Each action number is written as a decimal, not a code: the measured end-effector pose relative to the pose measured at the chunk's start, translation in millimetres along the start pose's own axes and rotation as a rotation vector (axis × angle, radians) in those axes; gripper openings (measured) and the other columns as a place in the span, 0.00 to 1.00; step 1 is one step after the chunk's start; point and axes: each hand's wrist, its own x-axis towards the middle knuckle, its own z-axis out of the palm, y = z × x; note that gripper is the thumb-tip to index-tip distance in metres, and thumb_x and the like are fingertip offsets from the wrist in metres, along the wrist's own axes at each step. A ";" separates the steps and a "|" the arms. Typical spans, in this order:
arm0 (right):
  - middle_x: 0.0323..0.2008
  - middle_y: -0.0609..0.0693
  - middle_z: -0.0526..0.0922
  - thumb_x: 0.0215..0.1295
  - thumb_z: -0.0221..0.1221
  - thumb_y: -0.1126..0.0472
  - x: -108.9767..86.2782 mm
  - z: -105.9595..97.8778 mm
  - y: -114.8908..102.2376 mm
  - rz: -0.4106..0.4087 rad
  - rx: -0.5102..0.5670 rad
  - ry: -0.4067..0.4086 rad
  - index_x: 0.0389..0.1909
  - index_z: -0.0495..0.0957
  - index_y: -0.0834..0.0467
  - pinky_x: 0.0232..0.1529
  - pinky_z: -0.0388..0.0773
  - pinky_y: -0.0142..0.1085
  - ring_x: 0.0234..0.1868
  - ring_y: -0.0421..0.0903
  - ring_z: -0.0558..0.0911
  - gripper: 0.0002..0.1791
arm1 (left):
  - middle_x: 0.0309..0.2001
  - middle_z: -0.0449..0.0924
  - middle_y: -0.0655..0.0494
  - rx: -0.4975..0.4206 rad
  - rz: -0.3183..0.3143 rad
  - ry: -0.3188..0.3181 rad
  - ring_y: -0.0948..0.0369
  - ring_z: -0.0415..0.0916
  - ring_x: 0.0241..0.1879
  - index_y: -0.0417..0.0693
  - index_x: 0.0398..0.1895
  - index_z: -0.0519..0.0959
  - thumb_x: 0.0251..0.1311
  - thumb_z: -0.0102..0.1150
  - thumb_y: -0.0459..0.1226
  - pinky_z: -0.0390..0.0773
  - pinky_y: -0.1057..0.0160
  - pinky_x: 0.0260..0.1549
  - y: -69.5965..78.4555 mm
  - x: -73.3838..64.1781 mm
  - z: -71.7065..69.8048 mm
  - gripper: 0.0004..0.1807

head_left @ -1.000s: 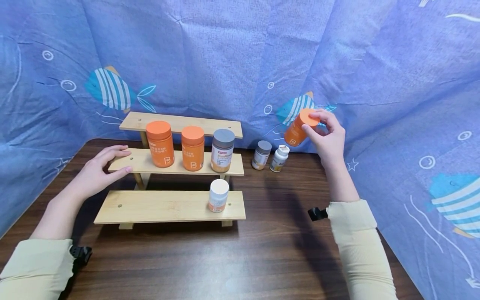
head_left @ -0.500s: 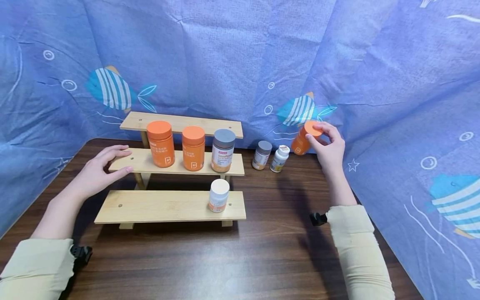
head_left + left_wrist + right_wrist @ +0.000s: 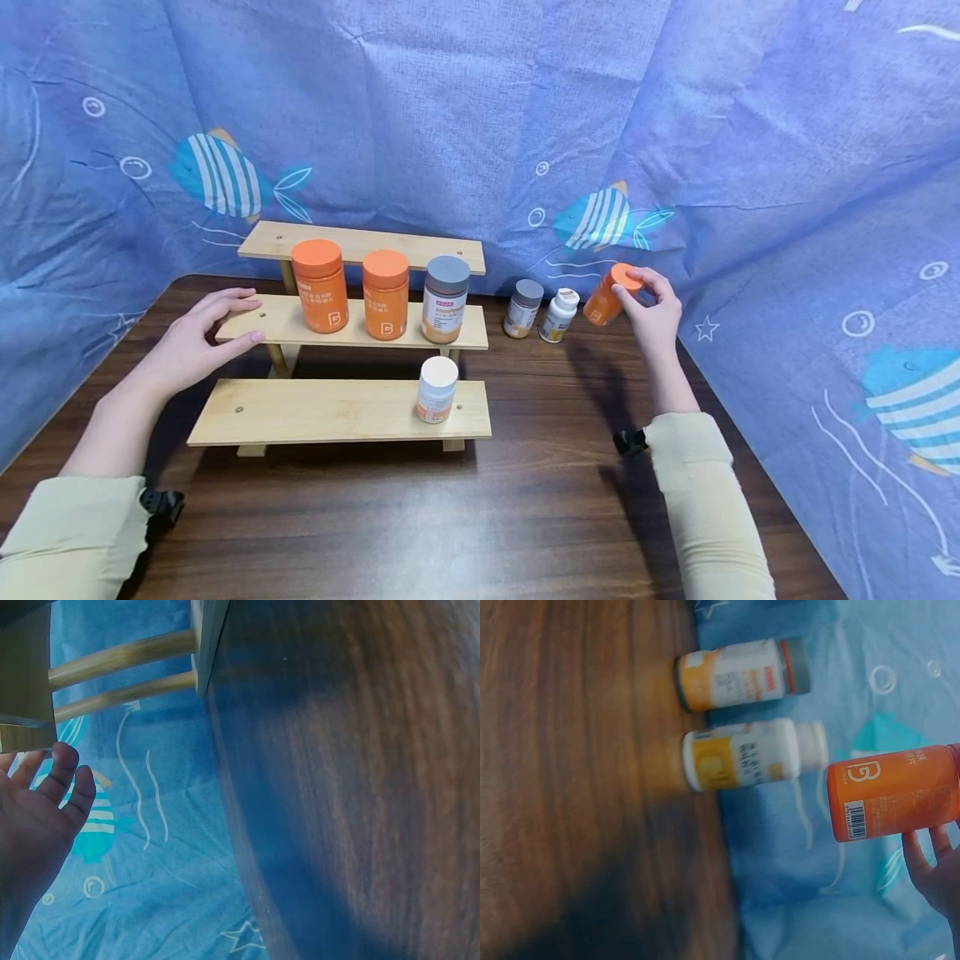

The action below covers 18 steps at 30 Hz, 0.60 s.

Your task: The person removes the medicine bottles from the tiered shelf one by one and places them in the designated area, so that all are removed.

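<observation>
My right hand (image 3: 654,312) holds an orange supplement bottle (image 3: 603,305) by its lid, thumb and fingers round the cap, with the bottle tilted. In the right wrist view the bottle's base, barcode and part of the hand (image 3: 937,877) show, close over the table level. Left of it stand a white bottle (image 3: 557,321) and a small grey-lidded bottle (image 3: 521,315). My left hand (image 3: 187,340) grips the left end of the middle tier of a wooden stepped rack (image 3: 337,408), thumb along its front edge and fingers on top.
Two orange bottles (image 3: 320,292) and a larger grey-lidded bottle (image 3: 445,304) stand on the middle tier. A small white-lidded bottle (image 3: 437,392) is on the lowest tier, at right. Blue fish-print cloth (image 3: 420,125) hangs behind and beside the dark wood table (image 3: 420,517).
My right hand has lowered the orange bottle towards the table, with a slight shift to the right. The left hand stays on the rack, and the other bottles keep their places.
</observation>
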 end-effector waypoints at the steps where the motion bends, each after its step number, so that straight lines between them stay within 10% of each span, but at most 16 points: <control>1: 0.50 0.59 0.78 0.52 0.69 0.66 -0.7 -0.1 3.8 0.004 -0.005 0.001 0.46 0.79 0.70 0.47 0.74 0.27 0.47 0.37 0.76 0.21 | 0.69 0.58 0.55 0.001 -0.001 0.000 0.51 0.53 0.69 0.53 0.64 0.70 0.59 0.62 0.47 0.55 0.83 0.46 0.0 -0.1 0.0 0.29; 18: 0.48 0.59 0.80 0.49 0.71 0.63 3.5 8.7 78.5 0.067 -0.086 0.051 0.45 0.82 0.64 0.52 0.68 0.35 0.40 0.35 0.75 0.20 | 0.68 0.60 0.52 -0.008 0.018 0.013 0.54 0.55 0.67 0.52 0.63 0.71 0.58 0.63 0.46 0.52 0.89 0.41 1.4 -0.2 0.3 0.28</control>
